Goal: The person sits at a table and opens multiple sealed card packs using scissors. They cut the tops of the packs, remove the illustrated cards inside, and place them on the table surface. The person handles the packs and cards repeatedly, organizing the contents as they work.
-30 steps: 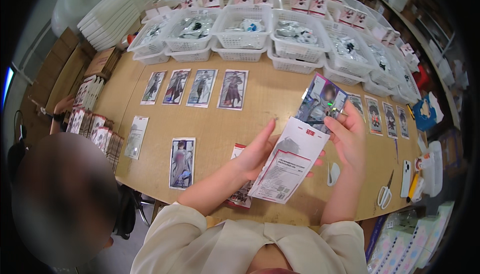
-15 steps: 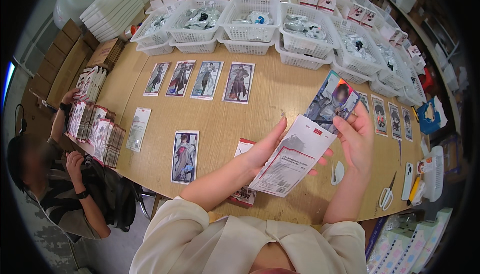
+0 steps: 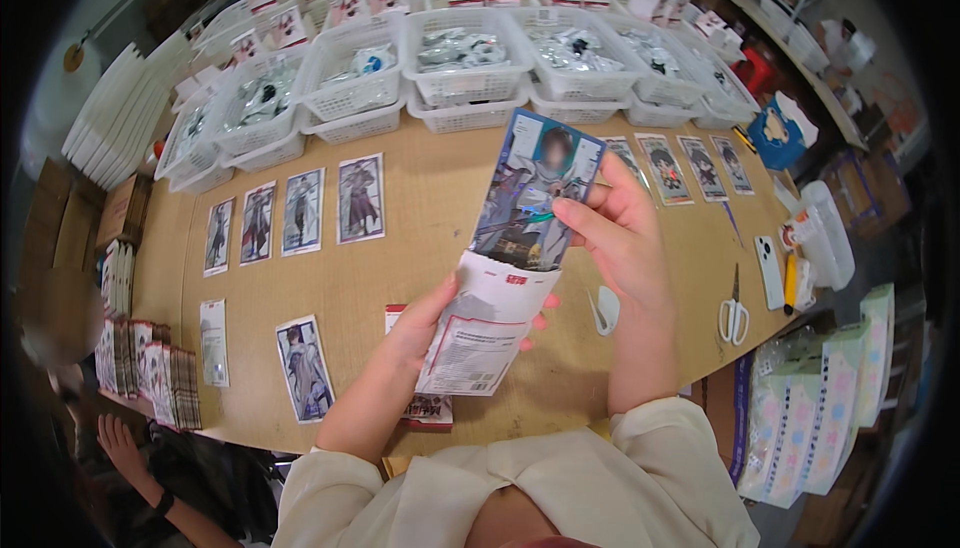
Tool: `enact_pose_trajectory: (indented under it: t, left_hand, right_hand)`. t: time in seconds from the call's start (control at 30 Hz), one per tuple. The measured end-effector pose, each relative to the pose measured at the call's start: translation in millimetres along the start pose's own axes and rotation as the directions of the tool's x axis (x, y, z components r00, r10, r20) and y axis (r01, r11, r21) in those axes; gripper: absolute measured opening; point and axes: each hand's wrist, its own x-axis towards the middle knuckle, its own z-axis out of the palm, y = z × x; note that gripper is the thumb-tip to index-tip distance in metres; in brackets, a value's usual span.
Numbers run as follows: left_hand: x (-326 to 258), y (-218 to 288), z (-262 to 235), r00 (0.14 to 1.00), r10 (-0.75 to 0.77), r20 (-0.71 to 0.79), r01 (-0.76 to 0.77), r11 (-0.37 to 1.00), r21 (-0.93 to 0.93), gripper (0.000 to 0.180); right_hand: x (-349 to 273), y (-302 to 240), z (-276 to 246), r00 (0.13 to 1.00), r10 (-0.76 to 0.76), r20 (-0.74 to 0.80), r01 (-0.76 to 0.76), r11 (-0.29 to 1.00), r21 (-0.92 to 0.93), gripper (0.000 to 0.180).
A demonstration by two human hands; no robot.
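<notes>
Lying along the wooden table's [image 3: 420,238] left half is a row of picture cards [image 3: 300,212], while the left hand [image 3: 425,323] is gripping a white envelope [image 3: 487,323] above it, the right hand [image 3: 625,238] is pinching an illustrated card [image 3: 535,188] half-inserted there, and scissors [image 3: 733,316] are resting far right.

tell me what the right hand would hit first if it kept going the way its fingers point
The right hand points up and left, its fingers already on the picture card sticking out of the white envelope. Past the card, probably the bare tabletop, then the white baskets; depth is unclear.
</notes>
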Motion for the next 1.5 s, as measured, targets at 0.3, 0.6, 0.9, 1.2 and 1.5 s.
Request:
enact_pose_trajectory:
  t: [0.3, 0.6, 0.9, 1.2, 1.5]
  left_hand:
    - [1.6, -5.2, -3.3, 1.000, -0.031, 0.004, 0.031, 0.999, 0.042, 0.093]
    - [1.4, -5.4, -3.6, 1.000, -0.019, 0.015, 0.018, 0.999, 0.037, 0.094]
    - [1.1, 6.1, 16.3, 0.994, 0.032, -0.100, -0.037, 0.998, -0.052, 0.096]
    - [-11.5, 34.9, -10.9, 0.923, 0.198, -0.330, 0.145, 0.615, 0.775, 0.042]
    - [-4.6, 33.6, -17.0, 0.804, 0.463, -0.373, -0.100, 0.724, 0.683, 0.036]
  right_hand:
    - [-9.9, -7.8, 2.6, 0.998, -0.061, -0.029, 0.062, 0.996, 0.066, 0.038]
    - [-8.7, -4.6, 2.8, 0.995, -0.090, -0.044, 0.089, 0.996, -0.026, 0.039]
    - [-2.4, 0.6, 0.5, 0.996, -0.078, -0.035, 0.075, 0.994, -0.078, 0.045]
    - [7.5, -2.3, -14.9, 0.971, -0.132, -0.200, 0.106, 0.985, -0.136, 0.043]
    - [14.4, -2.7, -17.5, 0.763, -0.382, -0.521, 0.443, 0.897, -0.010, 0.049]
